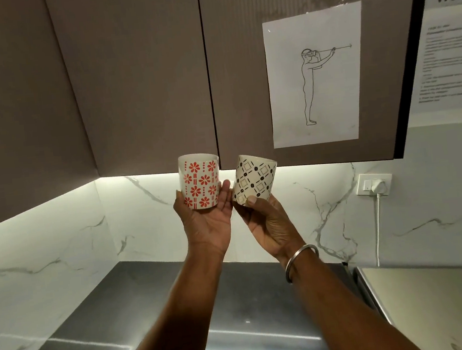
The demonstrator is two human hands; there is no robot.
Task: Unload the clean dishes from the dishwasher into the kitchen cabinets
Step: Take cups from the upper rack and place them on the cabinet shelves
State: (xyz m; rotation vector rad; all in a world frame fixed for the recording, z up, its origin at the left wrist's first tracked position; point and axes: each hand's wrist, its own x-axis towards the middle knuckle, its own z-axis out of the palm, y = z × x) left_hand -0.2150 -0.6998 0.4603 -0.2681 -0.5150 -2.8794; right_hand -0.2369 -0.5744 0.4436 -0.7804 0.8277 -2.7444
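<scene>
My left hand point(208, 224) holds a white cup with red flowers point(199, 181) upright, fingers curled behind it and the thumb along its right side. My right hand point(266, 222) grips a white cup with a black diamond pattern point(254, 178), tilted to the right, thumb pressed on its lower front. Both cups are raised just below the bottom edge of the brown wall cabinet doors point(142, 78), which are closed. The two cups sit side by side, nearly touching.
A paper with a line drawing point(315, 77) is taped to the right cabinet door. A printed notice point(447, 46) hangs at far right. Below lie a steel countertop point(158, 310), a marble backsplash point(61, 249), and a wall socket with a white plug point(375, 185).
</scene>
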